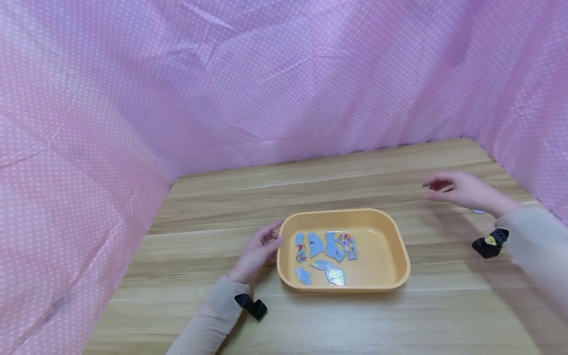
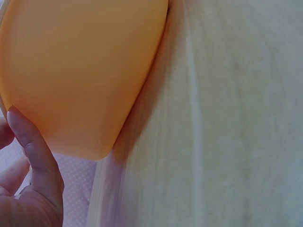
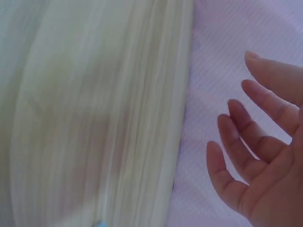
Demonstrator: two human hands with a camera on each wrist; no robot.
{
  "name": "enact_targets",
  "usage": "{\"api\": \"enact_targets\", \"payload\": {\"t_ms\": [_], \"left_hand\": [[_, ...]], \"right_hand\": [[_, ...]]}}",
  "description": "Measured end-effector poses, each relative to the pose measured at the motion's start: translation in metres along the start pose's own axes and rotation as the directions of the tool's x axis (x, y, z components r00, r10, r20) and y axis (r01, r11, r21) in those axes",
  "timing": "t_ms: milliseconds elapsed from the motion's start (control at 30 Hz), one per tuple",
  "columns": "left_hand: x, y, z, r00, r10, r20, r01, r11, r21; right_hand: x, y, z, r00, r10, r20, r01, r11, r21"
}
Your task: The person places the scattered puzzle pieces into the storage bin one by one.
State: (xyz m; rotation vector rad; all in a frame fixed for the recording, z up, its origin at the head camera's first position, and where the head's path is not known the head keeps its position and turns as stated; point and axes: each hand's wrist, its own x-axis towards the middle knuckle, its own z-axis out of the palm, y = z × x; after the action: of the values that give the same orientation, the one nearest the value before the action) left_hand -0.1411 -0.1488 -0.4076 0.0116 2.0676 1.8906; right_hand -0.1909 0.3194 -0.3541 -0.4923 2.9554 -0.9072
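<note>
A yellow-orange tray (image 1: 401, 276) stands on the table, with several flat, irregular puzzle pieces (image 1: 316, 245) lying in its left half. Pale blue covers most of them; a few carry coloured prints, and one front piece (image 1: 335, 275) shines. At the tray's left rim my left hand (image 1: 257, 251) holds the edge with thumb and fingers; the left wrist view shows a fingertip on the tray's wall (image 2: 80, 75). My right hand (image 1: 461, 190) hovers over the table, right of the tray, its fingers loosely bent and holding nothing. Another pale blue piece (image 1: 478, 211) lies partly hidden beneath the right wrist.
The wood-grain table (image 1: 213, 207) ends at the back against a pink dotted cloth (image 1: 284, 98), which also hangs at both sides. Each wrist wears a black camera mount (image 1: 252, 306). A bit of blue (image 3: 99, 223) shows at the right wrist view's lower edge.
</note>
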Motion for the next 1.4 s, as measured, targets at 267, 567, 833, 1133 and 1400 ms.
{"api": "enact_targets", "payload": {"t_ms": [267,567,833,1133,1400], "left_hand": [[-0.001,0.0,0.0,1.0,0.005,0.002,-0.005,1.0,-0.006],[-0.001,0.0,-0.001,1.0,0.016,-0.001,-0.016,1.0,0.001],[-0.001,0.001,0.0,1.0,0.005,-0.006,-0.005,1.0,-0.002],[-0.003,0.001,0.0,1.0,0.006,0.007,-0.006,1.0,0.003],[-0.004,-0.001,-0.001,1.0,-0.003,0.015,0.003,1.0,0.001]], "right_hand": [[-0.018,0.038,-0.013,0.995,0.057,0.079,-0.047,0.991,-0.125],[-0.037,0.08,-0.02,0.986,0.14,0.09,-0.126,0.982,-0.144],[-0.043,0.097,-0.018,0.99,0.119,0.069,-0.101,0.97,-0.22],[-0.049,0.107,-0.007,0.999,0.041,-0.033,-0.048,0.967,-0.251],[-0.053,0.108,-0.005,0.986,0.154,0.057,-0.127,0.936,-0.329]]}}
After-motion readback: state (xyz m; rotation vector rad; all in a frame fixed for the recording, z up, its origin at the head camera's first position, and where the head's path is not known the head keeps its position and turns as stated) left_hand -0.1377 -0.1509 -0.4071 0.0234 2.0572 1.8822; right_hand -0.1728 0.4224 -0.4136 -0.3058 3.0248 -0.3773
